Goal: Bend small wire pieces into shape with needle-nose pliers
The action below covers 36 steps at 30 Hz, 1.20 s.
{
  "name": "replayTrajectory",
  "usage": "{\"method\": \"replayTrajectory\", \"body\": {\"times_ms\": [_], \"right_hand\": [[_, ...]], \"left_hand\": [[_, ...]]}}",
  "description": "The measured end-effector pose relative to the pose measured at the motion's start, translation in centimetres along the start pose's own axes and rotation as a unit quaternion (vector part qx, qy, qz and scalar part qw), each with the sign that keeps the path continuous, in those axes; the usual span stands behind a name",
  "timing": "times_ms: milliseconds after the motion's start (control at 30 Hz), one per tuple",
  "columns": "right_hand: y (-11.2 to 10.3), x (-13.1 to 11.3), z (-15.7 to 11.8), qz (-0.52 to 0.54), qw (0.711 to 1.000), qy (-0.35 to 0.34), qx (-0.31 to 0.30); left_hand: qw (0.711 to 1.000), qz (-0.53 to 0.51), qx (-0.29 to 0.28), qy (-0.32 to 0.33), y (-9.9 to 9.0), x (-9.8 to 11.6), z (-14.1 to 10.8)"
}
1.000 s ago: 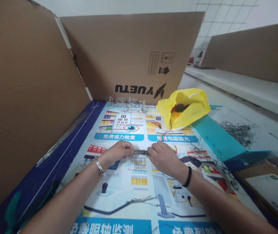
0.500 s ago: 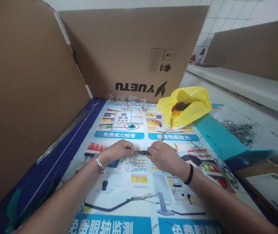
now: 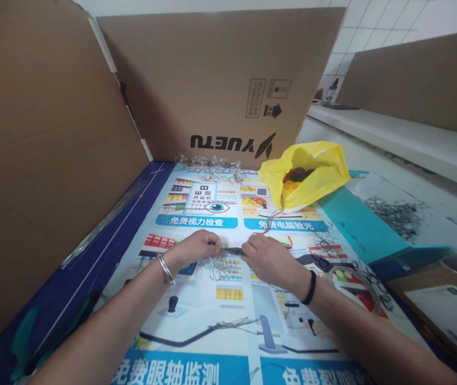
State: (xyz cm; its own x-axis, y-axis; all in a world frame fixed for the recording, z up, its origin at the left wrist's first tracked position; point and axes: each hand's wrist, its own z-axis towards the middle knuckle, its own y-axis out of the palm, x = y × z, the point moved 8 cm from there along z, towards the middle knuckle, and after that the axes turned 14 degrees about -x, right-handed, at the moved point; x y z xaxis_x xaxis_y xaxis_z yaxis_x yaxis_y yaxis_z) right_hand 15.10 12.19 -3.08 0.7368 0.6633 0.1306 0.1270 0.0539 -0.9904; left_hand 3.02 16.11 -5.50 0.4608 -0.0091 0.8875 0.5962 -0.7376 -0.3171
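Observation:
Over the printed sheet [image 3: 196, 331], my right hand [image 3: 271, 259] is wrapped round a pair of dark pliers [image 3: 231, 251], whose narrow jaws point left; the handles are mostly hidden in the palm. The tips of the pliers meet the fingertips of my left hand [image 3: 200, 248], which are pinched together. Thin wire [image 3: 220, 266] in a loose tangle hangs below those fingertips, and its held part is too small to make out clearly.
A yellow bag [image 3: 312, 176] with red and orange items stands beyond my right hand. Wire tangles [image 3: 212, 161] lie along the cardboard wall [image 3: 196, 80]. A wire bundle [image 3: 234, 323] lies in front, with a clear ring [image 3: 352, 283] and a teal-handled tool [image 3: 23, 342] at the sides.
Both hands keep nearly the same place and grip. The pliers have turned slightly between the hands, and the wire tangle below has shifted a little.

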Motion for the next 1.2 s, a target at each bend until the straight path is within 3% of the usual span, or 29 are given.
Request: {"method": "replayTrajectory", "body": {"times_ms": [467,600,933,1200], "right_hand": [[0.8,0.7,-0.3,0.071,0.994,0.077,0.026],[0.6,0.7,-0.3,0.066,0.996,0.059,0.030],[-0.6,0.4,-0.3,0.038,0.998,-0.025,0.030],[-0.5,0.0,-0.5,0.028,0.998,-0.040,0.039]], "left_hand": [[0.995,-0.094,0.015,0.014,-0.3,-0.4,0.1],[0.992,-0.121,-0.003,0.020,0.0,-0.3,0.1],[0.994,-0.066,-0.085,0.037,0.6,0.4,-0.4],[0.992,-0.046,-0.113,0.035,0.6,0.3,-0.6]]}}
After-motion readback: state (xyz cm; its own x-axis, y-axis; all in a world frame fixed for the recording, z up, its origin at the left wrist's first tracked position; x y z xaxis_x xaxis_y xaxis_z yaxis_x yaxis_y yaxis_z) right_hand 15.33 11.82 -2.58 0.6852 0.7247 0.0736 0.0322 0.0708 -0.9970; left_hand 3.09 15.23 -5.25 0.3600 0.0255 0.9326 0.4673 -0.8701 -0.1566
